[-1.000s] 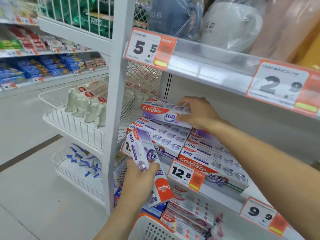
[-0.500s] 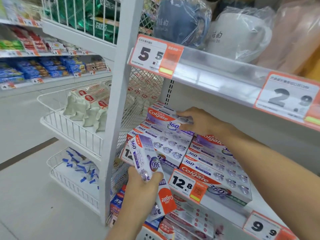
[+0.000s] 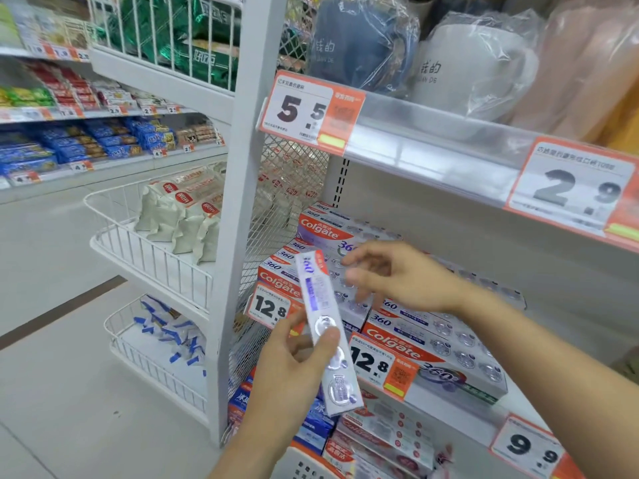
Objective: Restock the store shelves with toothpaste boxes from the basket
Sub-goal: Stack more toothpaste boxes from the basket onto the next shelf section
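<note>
My left hand (image 3: pixel 294 368) grips a white and purple toothpaste box (image 3: pixel 326 326) by its lower half, standing it nearly upright in front of the shelf. My right hand (image 3: pixel 390 274) hovers with loosely spread fingers just right of the box's top end, holding nothing. Behind both hands, stacked Colgate 360 boxes (image 3: pixel 432 344) fill the middle shelf (image 3: pixel 449 402), and the top box (image 3: pixel 328 229) lies at the back left of the stack. Only the white and orange rim of the basket (image 3: pixel 304 459) shows at the bottom edge.
A white shelf post (image 3: pixel 238 236) stands left of the stack, with wire baskets of packets (image 3: pixel 145 247) beyond it. The upper shelf (image 3: pixel 432 140) with wrapped mugs overhangs the toothpaste. More toothpaste boxes (image 3: pixel 387 430) lie on the shelf below. Price tags (image 3: pixel 377 366) line the edges.
My right hand has let go of the top box on the stack and drawn back toward the box in my left hand. My left hand has turned its box more upright.
</note>
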{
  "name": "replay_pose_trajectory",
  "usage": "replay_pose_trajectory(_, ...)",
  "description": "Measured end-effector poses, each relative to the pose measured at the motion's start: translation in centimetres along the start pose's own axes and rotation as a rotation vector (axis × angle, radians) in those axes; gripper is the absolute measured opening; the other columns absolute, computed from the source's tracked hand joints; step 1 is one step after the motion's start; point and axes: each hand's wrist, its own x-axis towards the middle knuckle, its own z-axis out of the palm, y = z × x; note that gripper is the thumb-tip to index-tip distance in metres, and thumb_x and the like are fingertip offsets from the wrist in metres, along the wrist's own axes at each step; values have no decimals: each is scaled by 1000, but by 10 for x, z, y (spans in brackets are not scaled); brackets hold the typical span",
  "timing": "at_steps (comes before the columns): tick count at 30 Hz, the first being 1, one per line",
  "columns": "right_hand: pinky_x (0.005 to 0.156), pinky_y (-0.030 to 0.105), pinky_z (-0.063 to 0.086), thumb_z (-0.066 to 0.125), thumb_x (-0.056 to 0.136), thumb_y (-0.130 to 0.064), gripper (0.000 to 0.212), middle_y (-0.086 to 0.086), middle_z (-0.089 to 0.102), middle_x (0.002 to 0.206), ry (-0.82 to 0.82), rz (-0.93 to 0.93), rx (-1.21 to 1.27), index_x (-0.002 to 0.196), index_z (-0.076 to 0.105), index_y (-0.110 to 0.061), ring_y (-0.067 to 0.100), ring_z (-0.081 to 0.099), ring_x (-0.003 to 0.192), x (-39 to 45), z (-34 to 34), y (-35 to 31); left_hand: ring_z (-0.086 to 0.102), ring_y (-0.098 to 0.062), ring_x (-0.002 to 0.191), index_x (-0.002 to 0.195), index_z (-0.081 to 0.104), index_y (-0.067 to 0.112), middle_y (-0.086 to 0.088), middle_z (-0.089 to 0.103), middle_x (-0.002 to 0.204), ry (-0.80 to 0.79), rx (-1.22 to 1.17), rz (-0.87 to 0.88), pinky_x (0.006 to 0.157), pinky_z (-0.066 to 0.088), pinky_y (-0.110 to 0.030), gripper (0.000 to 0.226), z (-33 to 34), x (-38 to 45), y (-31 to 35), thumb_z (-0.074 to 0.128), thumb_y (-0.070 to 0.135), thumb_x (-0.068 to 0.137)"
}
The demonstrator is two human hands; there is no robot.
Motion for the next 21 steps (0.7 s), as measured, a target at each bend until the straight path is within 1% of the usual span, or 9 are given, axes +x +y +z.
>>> replay_pose_trajectory(2,66,43,62,66,87,-43,53,11,70,109,-110,89,172,132,49,-20,29,74,85,-17,11,-9,71,-7,83,125,56,37,10,74,97,43,109,105,72,59,-29,54,2,0,-2,82,32,78)
replay_pose_trajectory(4,67,51,62,68,82,-45,63,10,70,111,-89,133,294,135,42,-23,30,74,86,-28,20,-15,66,1,87,123,54,45,23,70,94,100,241,208,78,56,-25,64,4,0,-5,88,37,69)
replay_pose_trajectory(6,68,54,62,75,79,-38,65,8,72,111,-10,151,368,132,41,-24,27,75,88,-32,25,-17,62,11,93,121,46,50,29,65,97,112,340,291,77,53,-15,71,6,-3,-6,90,40,66)
replay_pose_trajectory(8,66,52,62,78,82,-23,59,9,75,107,67,175,421,129,43,-21,28,76,87,-33,27,-15,58,15,98,126,40,52,28,62,104,96,412,343,74,52,-9,80,8,-6,-4,90,43,64)
replay_pose_trajectory(11,64,47,63,73,87,-9,48,16,76,97,118,226,502,126,44,-12,36,75,81,-32,23,-10,55,19,101,128,38,48,27,56,111,34,404,328,70,49,-3,77,5,-4,-1,86,48,68)
replay_pose_trajectory(13,67,49,63,69,89,-5,43,20,76,96,174,256,589,125,44,-7,40,74,83,-32,18,-7,60,12,98,126,40,47,26,57,113,6,451,308,69,52,-8,72,-2,-1,-2,84,53,68)
replay_pose_trajectory(16,80,56,60,63,91,-3,32,24,74,100,236,281,742,120,48,-4,44,72,88,-31,9,0,63,7,84,106,52,44,20,67,95,-10,556,322,66,52,-12,49,-14,8,1,86,44,71)
replay_pose_trajectory(18,83,52,60,64,89,-4,28,22,74,101,222,279,802,114,54,-5,40,72,90,-32,4,3,63,7,82,97,53,46,22,68,86,26,553,343,66,54,-13,46,-19,11,3,88,36,69)
replay_pose_trajectory(21,85,48,60,73,78,-14,47,22,73,107,193,249,793,120,53,-6,40,71,97,-34,2,5,65,5,80,94,53,47,24,69,82,90,516,383,63,53,-12,48,-19,11,5,90,33,67)
